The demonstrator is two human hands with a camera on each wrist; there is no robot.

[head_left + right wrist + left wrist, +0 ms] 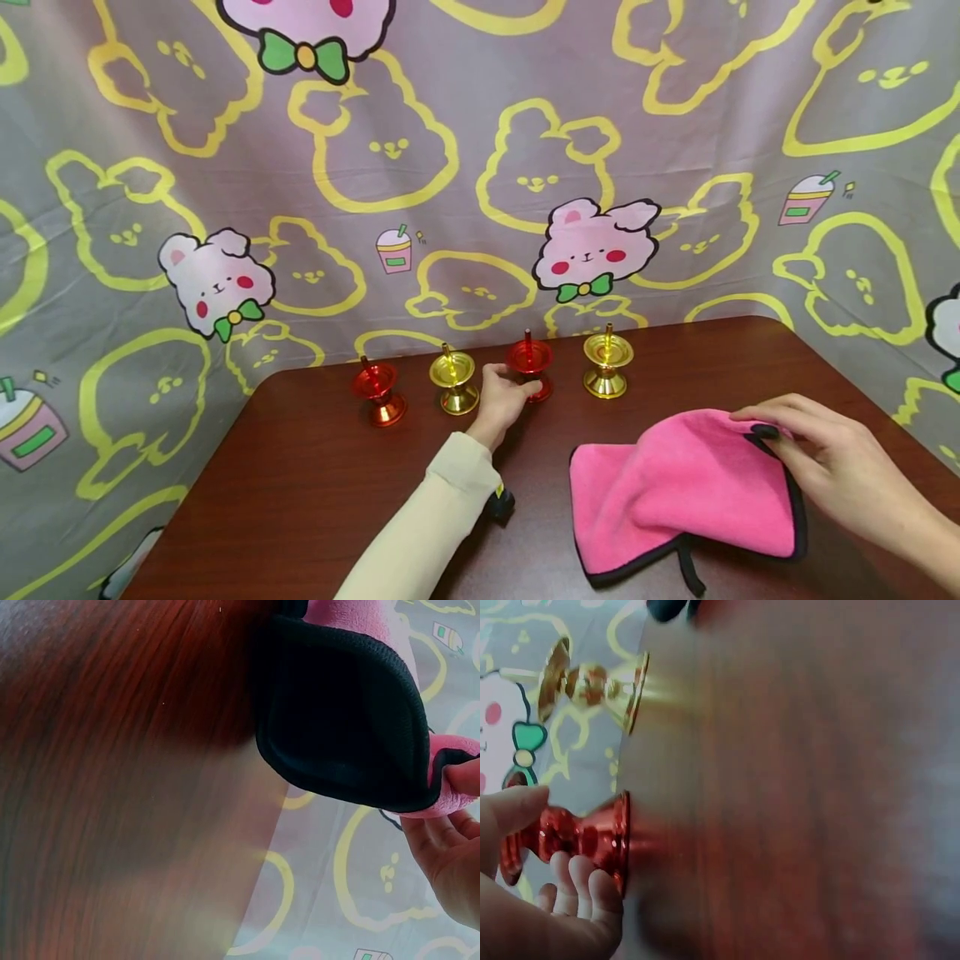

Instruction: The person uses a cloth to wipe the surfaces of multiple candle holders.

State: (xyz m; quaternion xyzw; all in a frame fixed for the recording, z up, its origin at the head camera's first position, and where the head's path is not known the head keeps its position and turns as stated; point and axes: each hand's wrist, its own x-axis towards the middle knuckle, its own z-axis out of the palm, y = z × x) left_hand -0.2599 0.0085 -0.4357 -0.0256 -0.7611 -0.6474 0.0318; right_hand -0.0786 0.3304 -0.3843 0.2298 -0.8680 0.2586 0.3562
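My left hand reaches to the back of the table and grips a shiny red candle holder by its waist. In the left wrist view, the thumb lies on one side of this red holder and the curled fingers on the other. At the right, my right hand pinches a corner of a pink towel with black edging and a small black loop. The towel's raised corner lifts part of it in a fold. Its dark underside faces the right wrist camera.
A gold candle holder stands right of the gripped one. Another gold holder and a red one stand to its left, all along the back of the brown table. A patterned curtain hangs close behind.
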